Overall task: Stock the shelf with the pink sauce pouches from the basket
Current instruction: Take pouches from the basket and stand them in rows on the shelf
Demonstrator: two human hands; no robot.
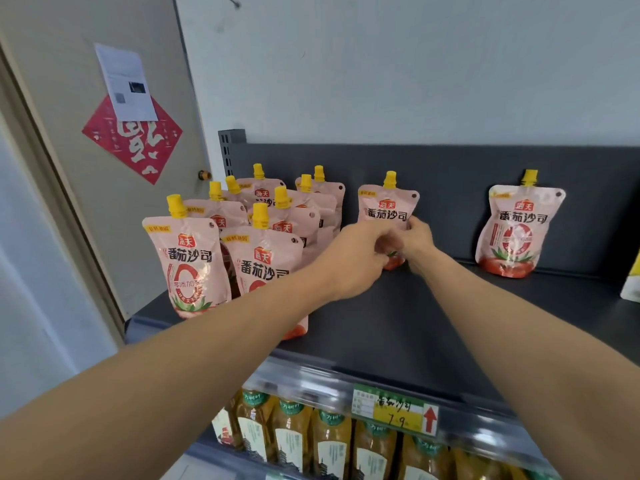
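Pouch [388,211] in play at the middle of the dark shelf [398,317], and both arms reach up and over the front rail to get to it! Nearest us, the left hand [353,258] comes in from the left, fingers curled onto the pouch's lower left side. Just past it, the right hand [417,242] closes on the lower right edge, so the two hands meet at the pouch's bottom half and grip it together. The pouch stands upright, its long axis vertical, yellow cap on top, back close to the shelf's rear panel. It sits straight ahead of the hands, neither one clearly nearer. Left of it, a crowded group of pouches [242,237]; far right, a lone pouch [516,230] well apart. Basket out of sight.
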